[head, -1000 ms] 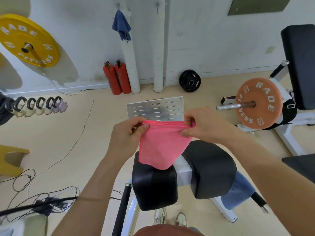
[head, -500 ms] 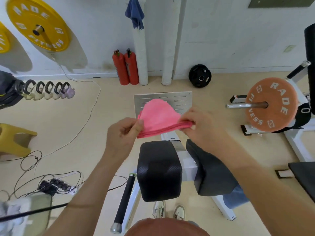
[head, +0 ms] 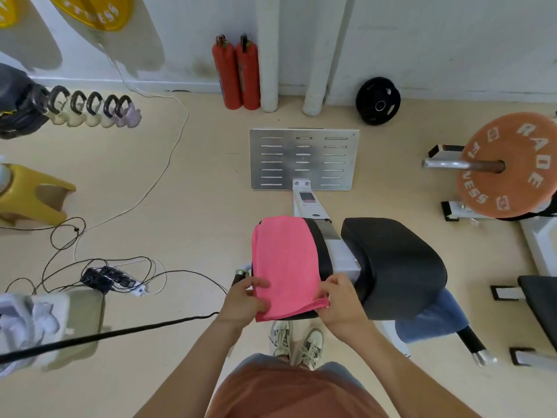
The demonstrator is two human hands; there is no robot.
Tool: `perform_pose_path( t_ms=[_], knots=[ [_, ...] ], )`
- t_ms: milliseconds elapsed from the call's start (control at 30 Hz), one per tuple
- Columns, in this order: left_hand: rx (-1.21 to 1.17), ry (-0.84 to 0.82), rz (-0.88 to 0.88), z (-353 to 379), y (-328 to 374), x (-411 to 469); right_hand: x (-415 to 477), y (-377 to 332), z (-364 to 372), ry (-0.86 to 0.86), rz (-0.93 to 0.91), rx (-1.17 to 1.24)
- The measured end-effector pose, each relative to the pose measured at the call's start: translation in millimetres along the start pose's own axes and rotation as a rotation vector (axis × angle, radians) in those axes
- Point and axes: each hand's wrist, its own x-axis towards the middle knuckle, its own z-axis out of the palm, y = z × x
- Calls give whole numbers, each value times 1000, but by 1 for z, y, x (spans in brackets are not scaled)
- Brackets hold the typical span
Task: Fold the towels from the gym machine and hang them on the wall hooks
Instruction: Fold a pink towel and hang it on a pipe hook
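Note:
A pink towel, folded in layers, lies flat over the left black pad of the gym machine. My left hand pinches the towel's near left corner. My right hand pinches its near right corner, where the layered edges show. A blue towel hangs under the right black pad, partly hidden by it. The wall hooks are out of view.
A metal foot plate lies ahead of the machine. Two red fire extinguishers and white pipes stand at the wall. An orange weight plate on a bar is at right. Cables and a power strip cover the floor at left.
Both hands have brought the pink towel down from the air and laid it flat on the left pad. The view has tilted down, so the blue towel on the wall hook has left the frame.

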Motion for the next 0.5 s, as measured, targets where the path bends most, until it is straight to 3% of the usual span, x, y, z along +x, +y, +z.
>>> perform_pose_path(
  t_ms=[100, 267, 334, 367, 434, 500],
  knots=[
    [98, -130, -28, 0, -7, 3, 0, 3, 2, -97, 35, 13],
    [748, -328, 42, -4, -2, 7, -4, 7, -2, -374, -39, -198],
    [1001, -184, 156, -10, 8, 10, 3, 3, -15, -401, -70, -206],
    [982, -44, 228, -13, 16, 13, 9, 0, -22, -346, -87, -179],
    [745, 243, 330, -17, 37, 26, 28, -7, -33, -168, -76, -81],
    [561, 377, 365, -16, 59, 50, 48, -16, -38, -77, -53, -14]
  ],
)
